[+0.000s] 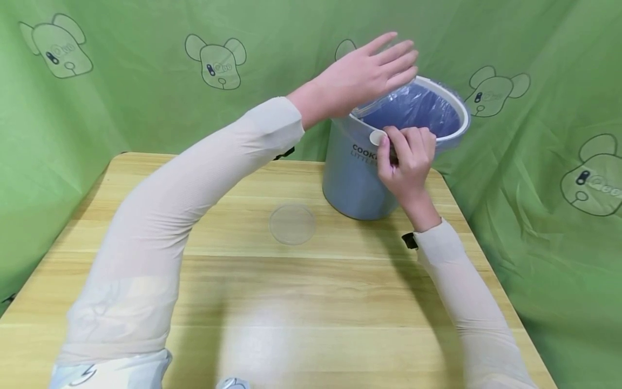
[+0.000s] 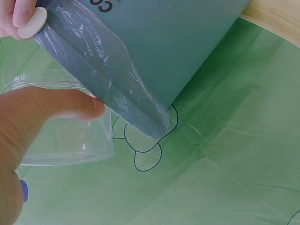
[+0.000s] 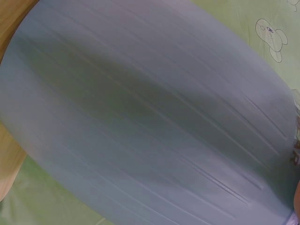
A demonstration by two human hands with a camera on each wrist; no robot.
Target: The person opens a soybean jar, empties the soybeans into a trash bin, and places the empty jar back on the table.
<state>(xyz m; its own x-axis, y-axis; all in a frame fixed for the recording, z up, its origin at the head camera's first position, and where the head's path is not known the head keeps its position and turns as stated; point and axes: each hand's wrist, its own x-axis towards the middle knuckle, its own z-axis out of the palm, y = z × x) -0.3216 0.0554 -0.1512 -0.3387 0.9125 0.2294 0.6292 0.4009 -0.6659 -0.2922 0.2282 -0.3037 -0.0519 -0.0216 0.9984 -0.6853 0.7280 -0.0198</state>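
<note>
In the head view my left hand (image 1: 371, 73) is over the bin's near-left rim, palm down with its fingers extended. The left wrist view shows its thumb against the side of a clear plastic tub (image 2: 65, 140), which the hand holds at the bin's mouth. My right hand (image 1: 410, 156) grips the front rim of the grey-blue trash bin (image 1: 355, 178). Beside its thumb is a white round tab (image 1: 378, 137) on that rim. A blue translucent liner (image 1: 413, 108) is folded over the rim. Only the bin's ribbed side (image 3: 150, 112) fills most of the right wrist view.
The bin stands at the back right of the wooden table (image 1: 272, 292). A clear round lid (image 1: 292, 224) lies flat to its left. Green cloth (image 1: 146, 108) with bear drawings hangs behind and at the sides. A small pale blue-and-white thing (image 1: 233, 383) shows at the bottom edge.
</note>
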